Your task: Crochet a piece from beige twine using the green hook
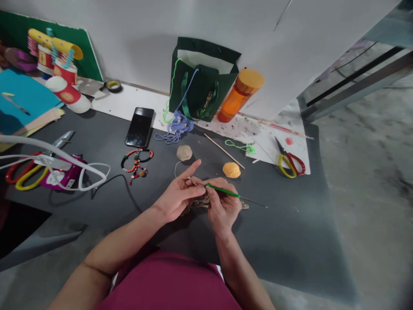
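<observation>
My right hand (pixel 224 209) pinches a green-handled crochet hook (pixel 226 190), whose thin metal shaft sticks out to the right. My left hand (pixel 176 196) has its index finger stretched up, while thumb and other fingers close on a brownish crocheted piece at the hook's other tip. More of that crocheted piece (pixel 200 203) hangs beneath both hands, partly hidden by them. A thin strand runs from a small beige yarn ball (pixel 184 153) to my left hand. To the right of the ball lies an orange-yellow lump (pixel 231 170).
Behind lie a phone (pixel 140 127), blue yarn (pixel 177 127), a wooden stick (pixel 224 150) and a beaded bracelet (pixel 137 161). A green paper bag (pixel 196 94) and orange bottle (pixel 240 94) stand by the wall. Scissors (pixel 290 161) lie right; white cables (pixel 90 172) loop left.
</observation>
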Demonstrator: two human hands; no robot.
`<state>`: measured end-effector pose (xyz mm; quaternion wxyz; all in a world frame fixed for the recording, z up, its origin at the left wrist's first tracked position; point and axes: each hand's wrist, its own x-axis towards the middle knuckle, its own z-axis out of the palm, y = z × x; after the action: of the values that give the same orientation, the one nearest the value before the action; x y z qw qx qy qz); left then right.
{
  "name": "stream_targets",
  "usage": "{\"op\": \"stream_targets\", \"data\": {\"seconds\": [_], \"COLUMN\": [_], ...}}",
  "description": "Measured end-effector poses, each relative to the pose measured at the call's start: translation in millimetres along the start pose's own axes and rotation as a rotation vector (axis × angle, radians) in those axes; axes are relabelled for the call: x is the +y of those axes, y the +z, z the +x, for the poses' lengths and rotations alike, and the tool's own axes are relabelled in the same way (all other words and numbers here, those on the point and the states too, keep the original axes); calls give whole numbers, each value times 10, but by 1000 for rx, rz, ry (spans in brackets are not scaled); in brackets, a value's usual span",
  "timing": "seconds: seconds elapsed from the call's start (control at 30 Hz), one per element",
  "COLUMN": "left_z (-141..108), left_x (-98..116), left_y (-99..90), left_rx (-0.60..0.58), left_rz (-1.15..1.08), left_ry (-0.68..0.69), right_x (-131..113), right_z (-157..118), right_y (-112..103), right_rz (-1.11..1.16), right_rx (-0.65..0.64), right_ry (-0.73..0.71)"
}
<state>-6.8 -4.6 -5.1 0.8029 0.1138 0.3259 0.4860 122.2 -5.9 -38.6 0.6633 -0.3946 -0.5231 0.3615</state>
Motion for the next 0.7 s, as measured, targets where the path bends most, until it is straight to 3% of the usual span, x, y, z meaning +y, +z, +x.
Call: {"op": "stream_targets", "data": {"seconds": [0.1,0.27,0.4,0.6,0.7], "left_z": [-1,-14,-24,-14,-6], "left_x": [-4,-17,-28,-64,-55], "left_y": [-10,-21,2,27,8], "left_rx": [-2,38,114,160,116], "left_rz": [33,179,258,167,62], "left_ry": [19,188,271,266,138], "right_x": [11,-14,-67,-102,-83], "right_z": [-9,-7,7,-22,-50], "right_y": [4,1,-34,-53,-13], "right_rz": [80,169,80,-328,-263], "right_rx": [34,46,-25,-85,-6], "right_ry": [127,257,148,-237,-181]}}
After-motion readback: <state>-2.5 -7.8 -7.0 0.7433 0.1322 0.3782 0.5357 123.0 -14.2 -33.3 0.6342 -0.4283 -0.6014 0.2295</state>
